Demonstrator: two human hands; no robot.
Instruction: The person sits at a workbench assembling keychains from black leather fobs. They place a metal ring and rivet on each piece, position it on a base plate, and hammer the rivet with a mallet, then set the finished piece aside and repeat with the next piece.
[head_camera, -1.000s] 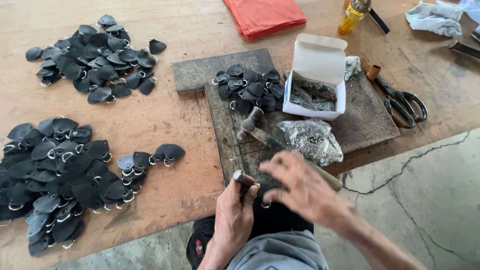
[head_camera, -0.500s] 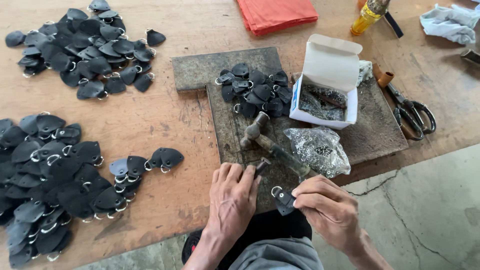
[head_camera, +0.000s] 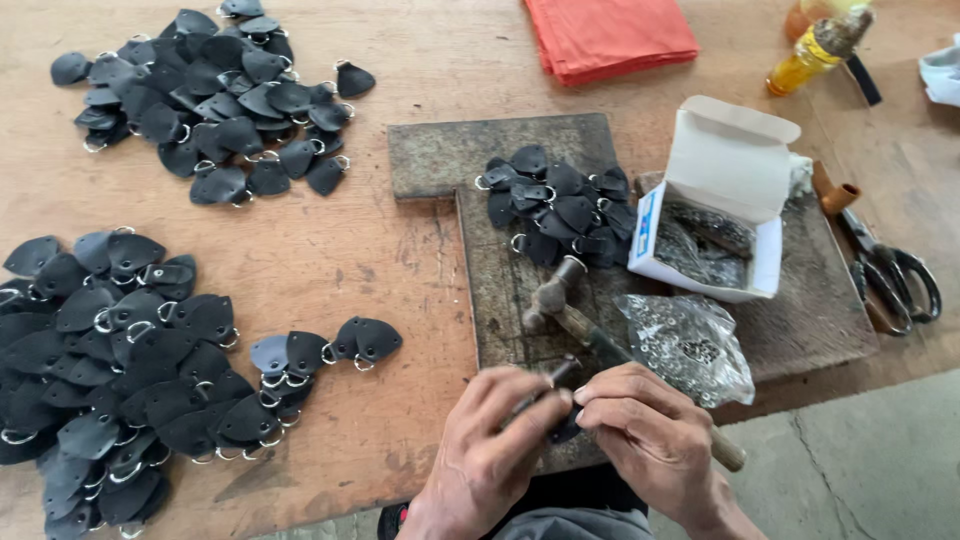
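a: what's in the hands?

b: the left hand is curled shut around a short dark metal punch, its tip poking up past the knuckles. the right hand is pinched closed on a small black leather piece, mostly hidden between the two hands. both sit at the near edge of the worn work board on the counter.

a: and the hammer?

b: the hammer lies untouched on the board, head away from the person, handle running back under the right hand.

a: how far along does it look?

b: hard to be exact. a big heap of black leather tabs with rings lies at the left, with a few just beside it nearer the hands, and a second heap sits further back. those look finished to me, since rings show on many. a smaller pile rests on the board by the open white box of small metal parts, and a clear bag of more parts lies near the right hand. i'd judge the board pile is what's left, so most is done.
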